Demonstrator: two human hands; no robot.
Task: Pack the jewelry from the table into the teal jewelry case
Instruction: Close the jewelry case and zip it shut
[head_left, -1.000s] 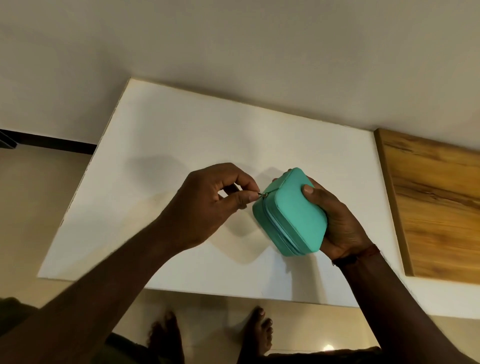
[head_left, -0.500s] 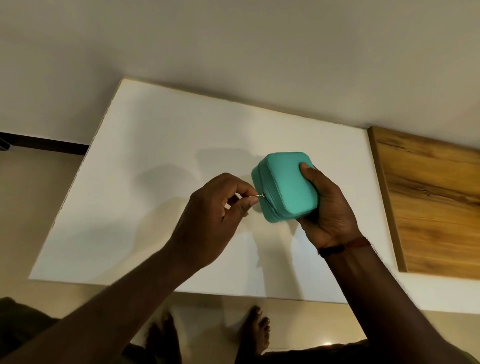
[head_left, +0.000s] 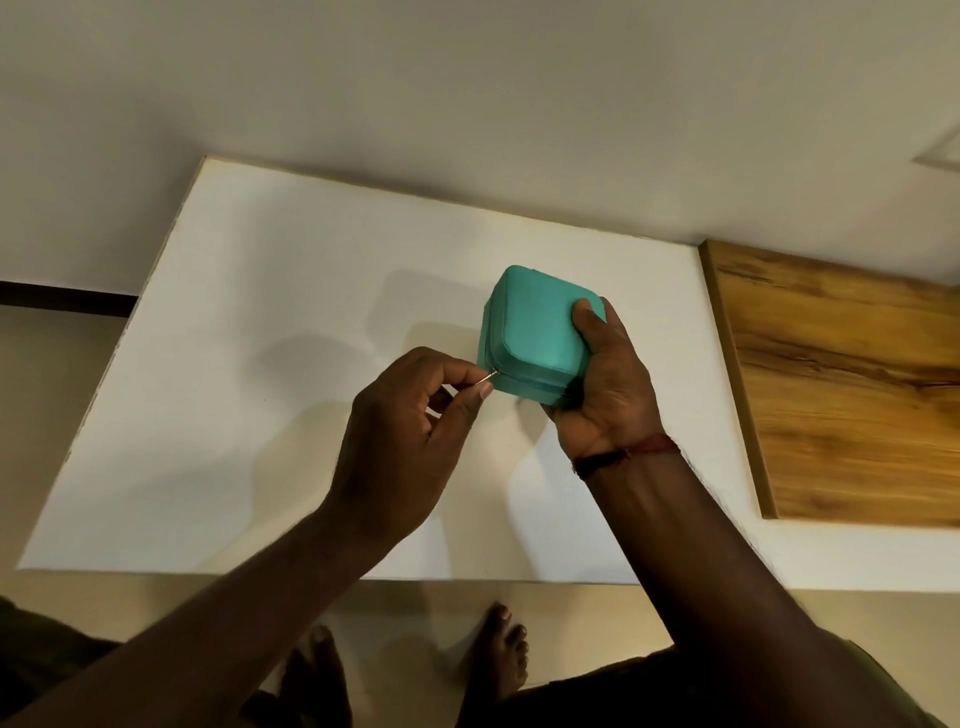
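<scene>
The teal jewelry case (head_left: 535, 327) is closed and sits near the middle of the white table (head_left: 270, 312). My right hand (head_left: 602, 384) grips its right side, thumb pressed on the lid. My left hand (head_left: 410, 431) pinches the small metal zipper pull (head_left: 488, 378) at the case's near left corner between thumb and forefinger. No loose jewelry shows on the table.
A wooden board (head_left: 841, 395) lies on the right part of the table. A plain wall runs behind the far edge. My bare feet (head_left: 498, 649) stand on the floor below the table's near edge.
My right hand has turned the case so its lid faces up and moved it a little away from me. My left hand has followed, still pinching the zipper pull.
</scene>
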